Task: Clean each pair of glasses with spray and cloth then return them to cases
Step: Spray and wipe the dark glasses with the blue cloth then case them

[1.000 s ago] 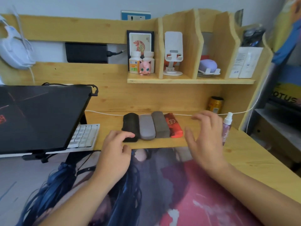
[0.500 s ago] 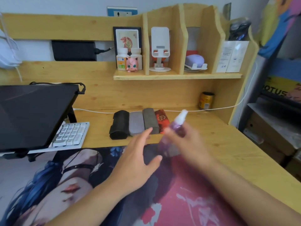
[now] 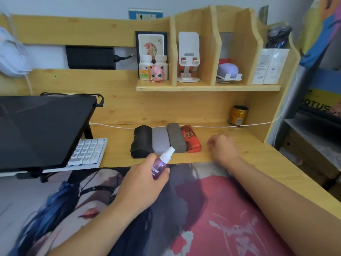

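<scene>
Head view shows the purple spray bottle (image 3: 160,165) in the left hand (image 3: 145,179), whose fingers curl round its lower body while the white cap sticks out above the knuckles, tilted up and to the right. Bottle and hand hang over the near edge of the wooden desk (image 3: 239,145), where the printed desk mat (image 3: 203,209) begins. Just beyond the cap lie four glasses cases side by side, touching: a black case (image 3: 141,141), a light grey case (image 3: 160,140), a dark grey case (image 3: 176,137) and a red case (image 3: 191,138). To the right of the red case the right hand (image 3: 222,148) rests on the desk, fingers loosely curled and holding nothing. Farther left stand a white keyboard (image 3: 87,152) and a raised black laptop (image 3: 40,130).
</scene>
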